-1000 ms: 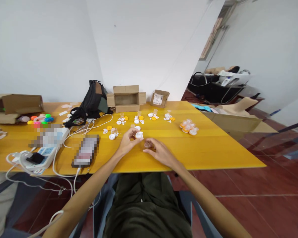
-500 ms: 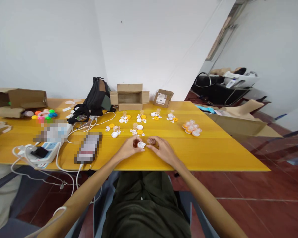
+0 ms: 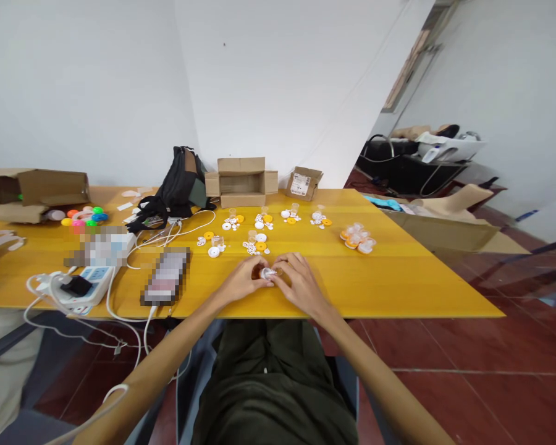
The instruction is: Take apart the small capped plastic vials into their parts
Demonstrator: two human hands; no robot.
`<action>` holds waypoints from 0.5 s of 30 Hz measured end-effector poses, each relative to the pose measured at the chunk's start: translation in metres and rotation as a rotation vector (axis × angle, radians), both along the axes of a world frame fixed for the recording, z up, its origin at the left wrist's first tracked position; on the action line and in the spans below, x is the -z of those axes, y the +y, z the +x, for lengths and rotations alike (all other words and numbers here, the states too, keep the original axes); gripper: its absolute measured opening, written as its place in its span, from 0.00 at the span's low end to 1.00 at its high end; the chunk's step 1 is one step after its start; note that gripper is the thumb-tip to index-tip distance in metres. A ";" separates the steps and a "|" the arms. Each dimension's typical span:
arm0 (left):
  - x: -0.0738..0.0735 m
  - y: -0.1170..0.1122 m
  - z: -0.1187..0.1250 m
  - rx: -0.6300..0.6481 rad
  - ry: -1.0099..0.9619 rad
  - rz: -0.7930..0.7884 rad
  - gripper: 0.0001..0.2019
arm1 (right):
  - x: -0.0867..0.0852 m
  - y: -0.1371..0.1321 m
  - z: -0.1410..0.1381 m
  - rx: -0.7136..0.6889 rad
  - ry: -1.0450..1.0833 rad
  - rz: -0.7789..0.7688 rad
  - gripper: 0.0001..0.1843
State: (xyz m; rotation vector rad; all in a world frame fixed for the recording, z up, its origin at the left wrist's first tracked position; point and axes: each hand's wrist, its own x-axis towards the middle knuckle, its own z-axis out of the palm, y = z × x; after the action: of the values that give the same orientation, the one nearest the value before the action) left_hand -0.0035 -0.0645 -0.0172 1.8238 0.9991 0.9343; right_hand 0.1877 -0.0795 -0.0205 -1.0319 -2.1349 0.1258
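Observation:
My left hand (image 3: 243,282) and my right hand (image 3: 299,283) meet over the near edge of the yellow table (image 3: 398,272). Both pinch a small white round part (image 3: 266,272), fingertips touching from either side. A small clear piece held earlier by the right fingers is hidden between them now. Just beyond the hands lie small groups of white and orange round parts (image 3: 257,241). A cluster of clear and orange capsules (image 3: 356,238) sits further right.
An open cardboard box (image 3: 241,180) and a smaller box (image 3: 302,183) stand at the table's far edge, beside a black backpack (image 3: 178,185). A power strip (image 3: 76,285) with white cables and a phone (image 3: 165,277) lie at left. Coloured balls (image 3: 83,216) and another box (image 3: 37,191) lie far left.
My hands came together: the left brought the white part down to the right hand's clear piece, and both now press on it near the table edge. The view shifted slightly.

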 end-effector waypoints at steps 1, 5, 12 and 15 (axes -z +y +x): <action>0.000 0.000 0.000 0.002 -0.002 -0.004 0.15 | 0.000 0.000 0.000 0.001 0.003 -0.005 0.06; -0.001 0.000 0.000 0.009 0.006 -0.006 0.14 | 0.002 0.000 0.003 -0.012 0.035 -0.012 0.06; -0.002 0.000 0.000 0.003 0.043 0.068 0.12 | 0.004 -0.002 0.004 -0.024 0.047 0.007 0.07; -0.003 0.000 0.000 0.004 0.043 0.078 0.11 | 0.005 -0.001 0.005 -0.035 0.036 0.004 0.07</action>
State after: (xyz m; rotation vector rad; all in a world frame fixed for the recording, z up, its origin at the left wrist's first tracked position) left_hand -0.0038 -0.0647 -0.0143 1.9174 0.9970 0.9475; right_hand 0.1929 -0.0806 -0.0250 -0.9833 -2.1204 0.1552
